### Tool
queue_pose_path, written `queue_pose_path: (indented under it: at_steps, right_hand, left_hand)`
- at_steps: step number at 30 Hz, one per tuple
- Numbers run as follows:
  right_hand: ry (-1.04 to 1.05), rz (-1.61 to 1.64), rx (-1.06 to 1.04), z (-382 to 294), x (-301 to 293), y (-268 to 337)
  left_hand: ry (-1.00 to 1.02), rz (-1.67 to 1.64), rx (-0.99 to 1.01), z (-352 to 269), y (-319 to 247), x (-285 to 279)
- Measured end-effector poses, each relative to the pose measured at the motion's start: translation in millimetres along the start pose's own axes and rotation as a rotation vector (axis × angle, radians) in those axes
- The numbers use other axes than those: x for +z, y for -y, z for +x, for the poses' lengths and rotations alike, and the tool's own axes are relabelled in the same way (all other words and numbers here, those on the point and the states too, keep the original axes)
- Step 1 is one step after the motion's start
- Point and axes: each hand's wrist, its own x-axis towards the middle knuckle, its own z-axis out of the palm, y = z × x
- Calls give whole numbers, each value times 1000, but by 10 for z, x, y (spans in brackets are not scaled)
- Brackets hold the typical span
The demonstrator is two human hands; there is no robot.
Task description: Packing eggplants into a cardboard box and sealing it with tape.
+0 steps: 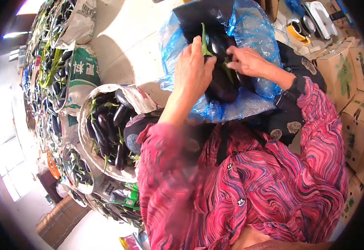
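Glossy dark purple eggplants (222, 89) lie in front of me on a spread blue plastic bag (258, 29), with a dark panel (194, 22) at its far side. My left hand (193, 67) is closed around the stem end of one eggplant, whose long green stem (204, 39) points away from me. Its palm hides part of that fruit. Close by on the right, my right hand (247, 61) has thumb and fingers bent against the eggplants near another green stem (229, 72). Whether it grips one cannot be seen.
A white-rimmed basket (82, 134) of eggplants stands by my left knee. Beyond it are stuffed woven sacks (83, 67) and a bucket (90, 187) of eggplants. Printed cardboard boxes (335, 75) stand on the right, near a tape dispenser (299, 32).
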Motion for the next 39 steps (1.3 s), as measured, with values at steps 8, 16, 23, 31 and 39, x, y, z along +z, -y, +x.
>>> queue_pose_path:
  at_steps: [8,16,23,31,39]
  right_hand:
    - [-21,-128,216,241,32,19]
    - [-132,-68,282,255,282,-4]
    - [-136,-82,273,417,292,22]
    - [-244,44,230,258,237,28]
    - [-260,-90,141,225,205,80]
  left_hand:
    - [273,290,-216,502,44,573]
    - [235,426,-226,562,-3,600]
    - [373,543,-270,730,13,591]
    - [47,641,-143,614,57,743]
    - [617,842,-33,641,86,821]
